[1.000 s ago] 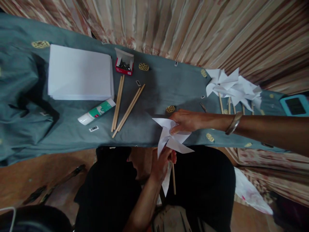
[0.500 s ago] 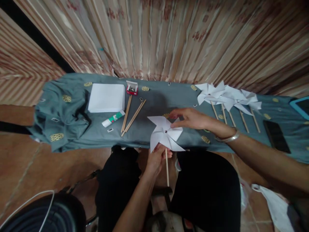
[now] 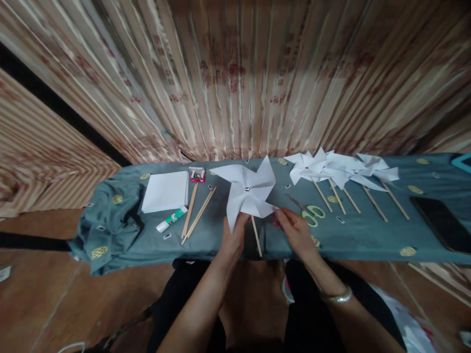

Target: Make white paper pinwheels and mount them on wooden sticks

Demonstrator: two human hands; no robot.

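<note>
Along the left of the table (image 3: pixel 140 257), bunched cloth (image 3: pixel 110 218) leads to a paper stack (image 3: pixel 165 191), a glue tube (image 3: pixel 171 219), loose sticks (image 3: pixel 198 213) and, farther back, an open box (image 3: pixel 197 174) of small metal pieces. Right of these, the left hand (image 3: pixel 233 238) grasps the pinwheel (image 3: pixel 248 185) from behind, near its stick, fingers partly hidden by the blades. At the lower-right blade's tip, the right hand's (image 3: pixel 295 233) fingertips touch the paper; whether they pinch it, I cannot tell. The step looks like adjusting that blade, calling for a light touch and a steady stick. Scissors (image 3: pixel 314 214) lie just beyond the right hand; more pinwheels (image 3: pixel 340 169) overlap at the far edge, leaving freer room nearer, before the phone (image 3: pixel 443 224).
</note>
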